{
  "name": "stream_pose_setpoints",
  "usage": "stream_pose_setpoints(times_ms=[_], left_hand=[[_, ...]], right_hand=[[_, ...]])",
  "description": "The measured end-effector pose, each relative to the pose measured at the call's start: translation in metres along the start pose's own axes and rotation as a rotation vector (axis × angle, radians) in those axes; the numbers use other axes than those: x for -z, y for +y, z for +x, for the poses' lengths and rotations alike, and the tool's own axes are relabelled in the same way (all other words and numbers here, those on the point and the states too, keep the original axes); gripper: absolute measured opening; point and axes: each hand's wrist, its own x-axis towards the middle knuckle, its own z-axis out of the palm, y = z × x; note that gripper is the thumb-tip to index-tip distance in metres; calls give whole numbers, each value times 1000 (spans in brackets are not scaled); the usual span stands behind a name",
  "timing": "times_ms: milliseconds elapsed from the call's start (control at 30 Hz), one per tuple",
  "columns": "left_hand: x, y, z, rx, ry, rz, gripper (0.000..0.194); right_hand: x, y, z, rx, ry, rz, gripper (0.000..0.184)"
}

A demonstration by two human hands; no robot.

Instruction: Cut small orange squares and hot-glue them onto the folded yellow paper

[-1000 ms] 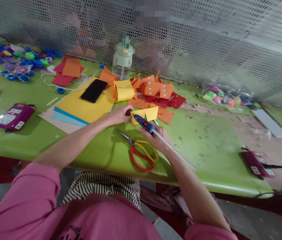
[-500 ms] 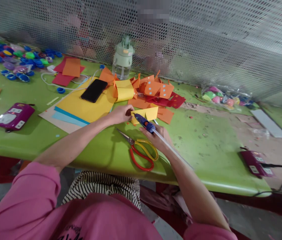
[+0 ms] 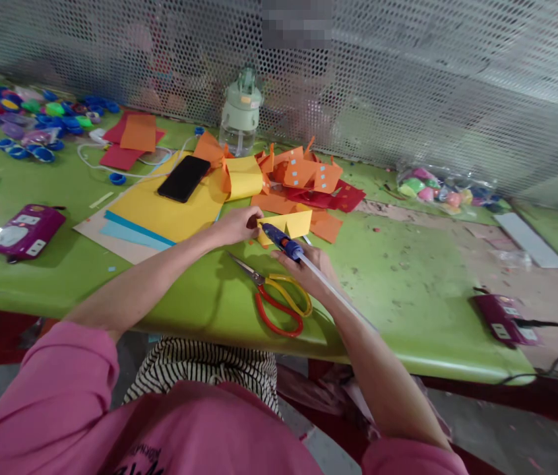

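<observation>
My left hand (image 3: 240, 225) pinches the left end of a folded yellow paper strip (image 3: 299, 224) above the green table. In my right hand (image 3: 314, 265) is a blue glue gun (image 3: 281, 241), its long clear glue stick (image 3: 331, 287) running back over my wrist. The gun's nozzle points left and meets the strip close to my left fingertips; whether it touches the paper I cannot tell. Scissors (image 3: 274, 295) with one red and one yellow handle lie below my hands, blades slightly apart.
Left of my hands, a black phone (image 3: 185, 179) rests on stacked yellow and blue paper (image 3: 157, 214). Behind are orange paper pieces (image 3: 303, 171) and a pale green bottle (image 3: 241, 112). Purple power boxes (image 3: 24, 232) sit at both sides. A perforated metal panel (image 3: 358, 86) backs the table.
The whole view has shifted very slightly. Both hands, the yellow strip and the glue gun keep nearly the same positions.
</observation>
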Motion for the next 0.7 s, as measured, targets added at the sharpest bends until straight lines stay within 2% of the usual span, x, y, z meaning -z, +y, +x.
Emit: stream_pose_setpoints(times_ms=[533,700], left_hand=[[1,1,-1,24,-14,-8,23],[4,3,-1,18,16,-38,24]], right_hand=[[2,0,-2,-40,-35,44,48],[17,17,-11,-68,81,-121,44]])
